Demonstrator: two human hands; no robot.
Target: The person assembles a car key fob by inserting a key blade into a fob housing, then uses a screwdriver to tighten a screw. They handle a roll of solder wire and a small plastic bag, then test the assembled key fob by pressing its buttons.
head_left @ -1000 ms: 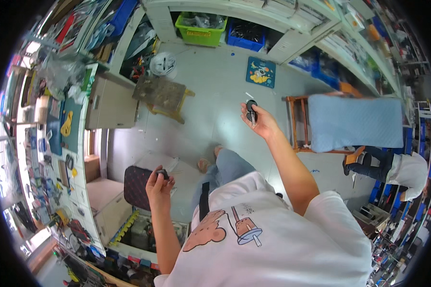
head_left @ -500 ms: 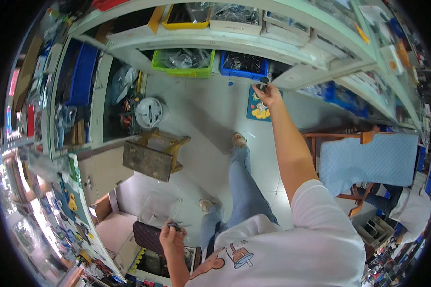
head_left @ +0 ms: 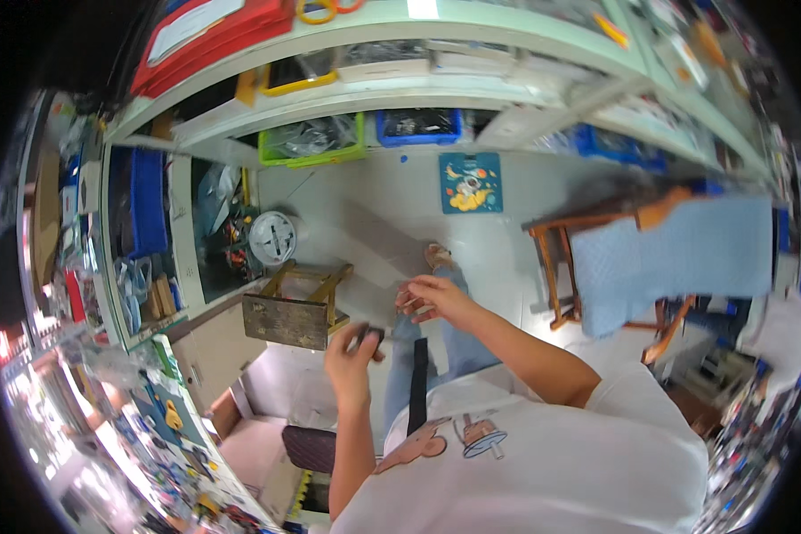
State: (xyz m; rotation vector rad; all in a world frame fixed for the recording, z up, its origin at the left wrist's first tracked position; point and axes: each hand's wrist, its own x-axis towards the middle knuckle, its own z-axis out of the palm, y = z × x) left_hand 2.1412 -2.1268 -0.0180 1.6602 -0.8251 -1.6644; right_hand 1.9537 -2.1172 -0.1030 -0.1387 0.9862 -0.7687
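Note:
In front of my body, over my legs, both hands are raised. My left hand point(head_left: 351, 363) is closed round a small dark object point(head_left: 371, 335), pinched at the fingertips; a thin pale piece seems to stick out of it to the right, too blurred to name. My right hand point(head_left: 432, 297) is just beyond and to the right, fingers loosely bent and apart, with nothing visible in them. The two hands do not touch. Below the right hand a black strap point(head_left: 418, 387) hangs down along my shirt and jeans.
A wooden stool point(head_left: 287, 320) stands left of my hands, with a white bucket point(head_left: 272, 238) behind it. Ahead, shelves hold a green bin point(head_left: 311, 158) and a blue bin point(head_left: 418, 140). To the right is a wooden chair point(head_left: 550, 276) with a blue cover point(head_left: 676, 258).
My right hand has come back from the shelf toward my body; the dark thing it held no longer shows in it. My left hand has risen, and the black strap has come into view.

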